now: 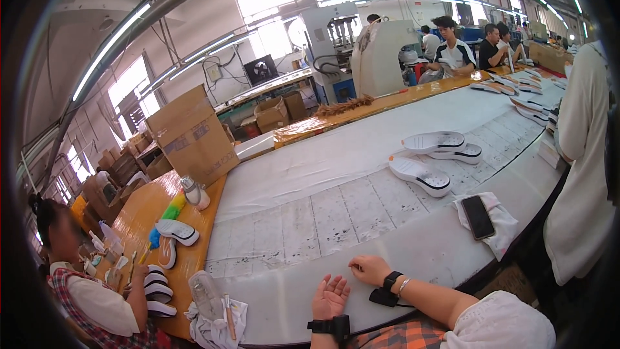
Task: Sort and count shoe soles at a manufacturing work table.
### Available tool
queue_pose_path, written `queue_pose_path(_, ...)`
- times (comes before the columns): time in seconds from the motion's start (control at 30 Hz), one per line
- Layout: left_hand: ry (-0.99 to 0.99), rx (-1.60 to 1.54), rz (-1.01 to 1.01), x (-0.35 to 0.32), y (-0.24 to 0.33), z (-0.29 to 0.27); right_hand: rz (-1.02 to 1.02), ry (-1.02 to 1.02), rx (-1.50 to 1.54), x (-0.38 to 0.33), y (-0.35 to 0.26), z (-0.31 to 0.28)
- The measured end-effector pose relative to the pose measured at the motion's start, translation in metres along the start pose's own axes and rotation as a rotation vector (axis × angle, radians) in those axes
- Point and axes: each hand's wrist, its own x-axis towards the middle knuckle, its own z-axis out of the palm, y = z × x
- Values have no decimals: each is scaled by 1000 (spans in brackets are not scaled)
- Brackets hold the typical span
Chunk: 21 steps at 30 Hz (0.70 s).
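Palm up, my left hand (331, 295) rests at the near edge of the white work table (361, 245), fingers loosely bent, apart and empty. Just beyond it to the right, my right hand (370, 270) hovers or rests over the table, back up, with its fingers loosely bent and nothing visible in them. Black bands circle both wrists, and a silvery bracelet is on the right. Under the right wrist lies a small black object (383, 296). Farther off on the table are white shoe soles (421, 176) with dark edging, some overlapping.
A phone (477, 217) lies on a white cloth (505, 223) at right. Near left are a clear bottle-like container (205, 294) and a brush-like tool (230, 318) on cloth. A person (97, 297) handles soles at left; another (584, 155) stands at right. A cardboard box (194, 136) stands beyond.
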Motion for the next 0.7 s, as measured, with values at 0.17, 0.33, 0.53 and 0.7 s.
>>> queue_pose_path(0.17, 5, 1, 3, 0, -3, 2, 3, -6, -2, -1, 1, -3)
queue_pose_path(0.33, 36, 50, 12, 0, -9, 9, 15, -9, 10, -2, 6, -9)
queue_pose_path(0.53, 67, 49, 12, 0, -13, 9, 417, -417, 677, 11, 39, -21)
queue_pose_path(0.7, 38, 30, 5, -1, -15, 5, 478, -176, 556, 53, 95, -121)
